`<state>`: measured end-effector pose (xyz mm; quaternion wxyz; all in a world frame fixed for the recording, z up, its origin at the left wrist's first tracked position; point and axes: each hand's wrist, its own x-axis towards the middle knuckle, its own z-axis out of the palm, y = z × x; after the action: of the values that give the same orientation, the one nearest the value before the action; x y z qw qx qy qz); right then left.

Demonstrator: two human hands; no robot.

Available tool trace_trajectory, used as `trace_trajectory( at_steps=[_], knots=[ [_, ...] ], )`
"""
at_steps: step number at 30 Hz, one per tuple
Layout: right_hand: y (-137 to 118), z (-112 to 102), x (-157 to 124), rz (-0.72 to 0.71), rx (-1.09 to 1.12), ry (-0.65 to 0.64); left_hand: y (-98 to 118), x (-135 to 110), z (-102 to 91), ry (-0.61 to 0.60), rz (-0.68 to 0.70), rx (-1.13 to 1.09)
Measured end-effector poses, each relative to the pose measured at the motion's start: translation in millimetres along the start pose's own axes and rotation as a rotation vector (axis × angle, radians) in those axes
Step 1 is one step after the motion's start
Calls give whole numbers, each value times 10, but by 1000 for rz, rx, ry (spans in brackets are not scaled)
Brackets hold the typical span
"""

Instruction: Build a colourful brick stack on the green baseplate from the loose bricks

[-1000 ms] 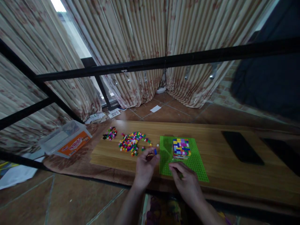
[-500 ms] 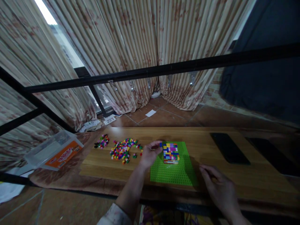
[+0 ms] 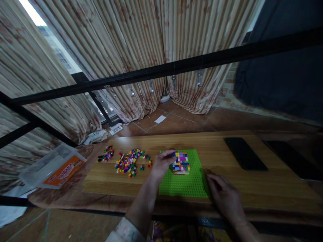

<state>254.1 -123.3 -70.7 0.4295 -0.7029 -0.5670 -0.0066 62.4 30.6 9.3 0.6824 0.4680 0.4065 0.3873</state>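
Note:
My left hand [image 3: 161, 165] reaches over the left side of a green studded baseplate [image 3: 188, 186]. Its thumb and fingers pinch a small blue brick [image 3: 174, 154] at the far left corner of a block of multicoloured bricks [image 3: 181, 164]. That block stands on the plate, built up in several layers. Part of its left side is hidden by my fingertips. My right hand [image 3: 225, 198] rests by the plate's right edge, closed with its fingers curled in. Whether anything is inside it cannot be seen.
Loose coloured bricks [image 3: 127, 163] lie on the wooden tabletop [image 3: 106, 181] to the left, with a smaller pile [image 3: 107, 154] beyond. A clear plastic box [image 3: 54, 166] with an orange label stands further left. Dark flat slabs [image 3: 244, 153] lie at right. A black rail [image 3: 141, 75] crosses behind.
The blue brick in my left hand has come from beside the block to its far left corner. My right hand has moved closer to the plate. The view has shifted slightly.

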Motion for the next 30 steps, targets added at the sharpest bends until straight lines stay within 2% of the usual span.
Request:
trace_trajectory(
  at_steps=[6,11,23,30],
  knots=[
    [-24,-8,9,-26,-56,-32,-21,-62,52,56,-86,-137],
    [-32,-8,12,-35,-84,-35,-21,-76,64,66,-85,-157],
    [-39,-1,27,-73,-125,-32,7,-3,33,63,78,135],
    [-56,-6,27,-64,-158,-46,27,65,-10,8,106,244]
  ],
)
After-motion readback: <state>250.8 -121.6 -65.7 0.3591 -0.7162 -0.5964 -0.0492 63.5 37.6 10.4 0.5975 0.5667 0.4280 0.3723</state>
